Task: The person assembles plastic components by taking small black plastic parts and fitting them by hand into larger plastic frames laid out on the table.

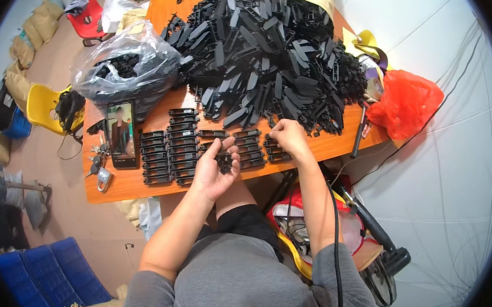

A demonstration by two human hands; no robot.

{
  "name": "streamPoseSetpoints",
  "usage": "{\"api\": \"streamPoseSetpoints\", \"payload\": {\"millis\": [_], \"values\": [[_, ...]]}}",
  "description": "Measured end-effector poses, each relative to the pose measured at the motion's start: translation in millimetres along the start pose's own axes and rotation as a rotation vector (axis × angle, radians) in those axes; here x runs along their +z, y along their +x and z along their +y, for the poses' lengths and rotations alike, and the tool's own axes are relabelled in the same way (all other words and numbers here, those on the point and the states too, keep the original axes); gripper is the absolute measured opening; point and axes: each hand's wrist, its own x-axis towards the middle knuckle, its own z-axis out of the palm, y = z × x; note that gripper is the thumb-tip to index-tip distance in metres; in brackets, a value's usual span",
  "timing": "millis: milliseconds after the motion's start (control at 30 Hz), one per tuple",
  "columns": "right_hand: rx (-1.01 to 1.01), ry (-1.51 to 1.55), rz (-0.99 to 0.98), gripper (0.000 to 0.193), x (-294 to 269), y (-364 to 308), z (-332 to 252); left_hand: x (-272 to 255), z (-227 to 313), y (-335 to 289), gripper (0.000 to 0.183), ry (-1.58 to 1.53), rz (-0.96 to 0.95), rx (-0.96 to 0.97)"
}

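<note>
Palm up and fingers curled, my left hand (217,170) cups a clump of small black parts (224,162) above the front of the orange table (114,192). To its right, my right hand (291,137) pinches with thumb and forefinger at the top of a short column of black plastic pieces (274,151). Whatever lies between those fingertips is too small to make out. Stacked columns of narrow black plastic pieces (182,143) line the table edge, some partly behind my left hand. Beyond them spreads a large heap of loose black plastic parts (251,62), long flat covers and frames.
An open clear plastic bag (153,57) of black parts stands left of the heap. Before it are a phone (122,136), keys (95,162) and a padlock (104,179). A red plastic bag (411,102) sits at the right corner. A black cable (336,233) crosses near my right arm.
</note>
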Motion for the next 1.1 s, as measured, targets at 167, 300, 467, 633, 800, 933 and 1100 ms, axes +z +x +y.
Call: {"api": "streamPoseSetpoints", "payload": {"millis": [167,300,467,633,800,933,1100], "values": [[-0.138,-0.322,0.14,0.028,-5,-8,-8,5,-3,3,0.039,0.039,-0.015,0.014],[-0.222,0.091,0.091,0.02,-3,-44,-48,9,-3,4,0.039,0.067,-0.02,0.033],[-0.481,0.021,-0.045,0.019,3,-73,-82,2,-8,8,0.033,0.037,-0.09,0.016],[-0.485,0.018,-0.1,0.022,7,-66,-78,11,-12,7,0.033,0.198,-0.003,-0.007],[-0.508,0.26,-0.145,0.012,12,-57,-64,16,-10,0,0.038,0.288,0.039,-0.076],[-0.744,0.205,-0.106,0.008,10,-54,-58,18,-8,2,0.036,0.343,0.059,-0.128],[-0.479,0.523,-0.235,0.008,2,-53,-54,22,4,11,0.033,0.401,0.073,-0.137]]}}
